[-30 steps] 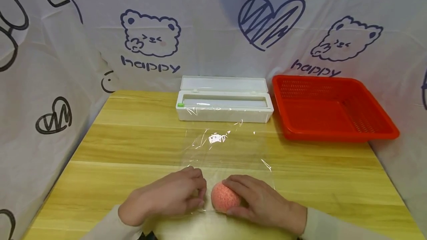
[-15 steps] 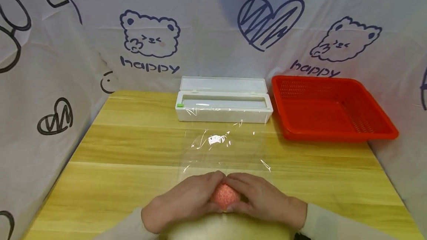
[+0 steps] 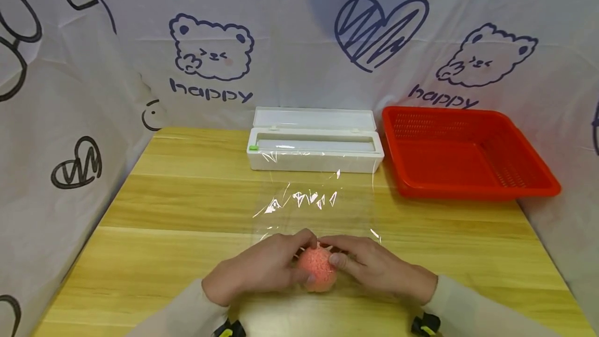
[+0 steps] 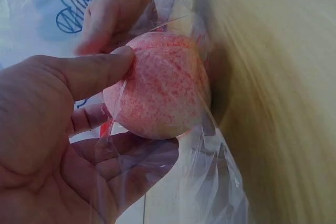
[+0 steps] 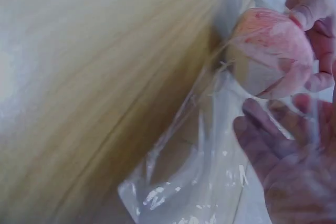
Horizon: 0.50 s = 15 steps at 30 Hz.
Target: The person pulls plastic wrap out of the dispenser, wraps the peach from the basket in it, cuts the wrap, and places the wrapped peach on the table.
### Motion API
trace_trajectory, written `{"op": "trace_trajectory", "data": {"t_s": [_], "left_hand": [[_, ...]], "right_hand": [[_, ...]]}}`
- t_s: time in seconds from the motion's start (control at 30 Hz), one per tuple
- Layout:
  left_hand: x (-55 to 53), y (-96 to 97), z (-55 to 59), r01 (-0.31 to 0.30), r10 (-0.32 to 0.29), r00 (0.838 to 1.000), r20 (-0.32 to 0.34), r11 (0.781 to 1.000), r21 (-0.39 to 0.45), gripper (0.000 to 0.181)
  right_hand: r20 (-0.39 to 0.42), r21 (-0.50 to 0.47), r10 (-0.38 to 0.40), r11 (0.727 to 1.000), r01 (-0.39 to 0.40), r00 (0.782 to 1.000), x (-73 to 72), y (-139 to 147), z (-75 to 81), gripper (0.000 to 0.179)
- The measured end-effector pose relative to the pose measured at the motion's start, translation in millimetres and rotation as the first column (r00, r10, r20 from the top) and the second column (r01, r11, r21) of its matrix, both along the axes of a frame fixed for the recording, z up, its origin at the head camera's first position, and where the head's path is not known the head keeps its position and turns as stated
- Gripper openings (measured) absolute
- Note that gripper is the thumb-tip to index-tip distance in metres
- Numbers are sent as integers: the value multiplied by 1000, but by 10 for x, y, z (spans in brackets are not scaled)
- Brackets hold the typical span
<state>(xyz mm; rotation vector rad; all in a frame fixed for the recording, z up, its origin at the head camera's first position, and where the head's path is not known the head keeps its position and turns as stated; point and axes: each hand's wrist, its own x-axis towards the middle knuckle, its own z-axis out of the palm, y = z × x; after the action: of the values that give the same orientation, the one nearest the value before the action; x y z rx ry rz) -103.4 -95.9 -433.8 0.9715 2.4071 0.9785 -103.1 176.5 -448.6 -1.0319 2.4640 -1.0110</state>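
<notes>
A round, speckled pink-red fruit that looks like a peach (image 3: 318, 273) is held low over the near middle of the table. My left hand (image 3: 267, 265) grips it, the thumb (image 4: 102, 72) pressed on its side and the fingers beneath it. Clear plastic wrap (image 3: 323, 215) runs from a white dispenser box (image 3: 315, 163) to the fruit. In the left wrist view, loose wrap (image 4: 212, 166) hangs from the fruit. My right hand (image 3: 379, 267) is at the fruit's right side, its fingers mostly extended. In the right wrist view those fingers (image 5: 257, 135) lie against the wrap below the fruit.
The dispenser's lid (image 3: 313, 117) stands raised at the back, with a green slider (image 3: 253, 147) at the left end. A red plastic basket (image 3: 468, 191) sits at the back right. Printed white cloth (image 3: 299, 66) hangs behind and along both sides of the wooden table (image 3: 178, 202).
My left hand has come in from the left and taken hold of the fruit. The fruit has turned and sits slightly higher. The wrap is more creased, and the right hand has shifted off its grip.
</notes>
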Motion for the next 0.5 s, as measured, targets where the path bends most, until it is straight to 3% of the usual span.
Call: {"op": "trace_trajectory", "data": {"t_s": [0.13,0.27,0.4,0.5], "left_hand": [[-50,9,0,-18,18,998,55,1000,1,36],[-109,3,6,-33,34,994,108,999,-14,36],[-177,8,18,-29,29,986,162,1000,-4,36],[-216,24,18,-32,31,979,201,999,5,34]], "right_hand": [[71,61,-50,997,46,996,1,29,59,68],[73,118,-93,989,84,993,9,25,96,89],[96,36,-114,993,111,989,8,-31,58,72],[184,-55,-138,987,150,973,-7,-68,-3,52]]}}
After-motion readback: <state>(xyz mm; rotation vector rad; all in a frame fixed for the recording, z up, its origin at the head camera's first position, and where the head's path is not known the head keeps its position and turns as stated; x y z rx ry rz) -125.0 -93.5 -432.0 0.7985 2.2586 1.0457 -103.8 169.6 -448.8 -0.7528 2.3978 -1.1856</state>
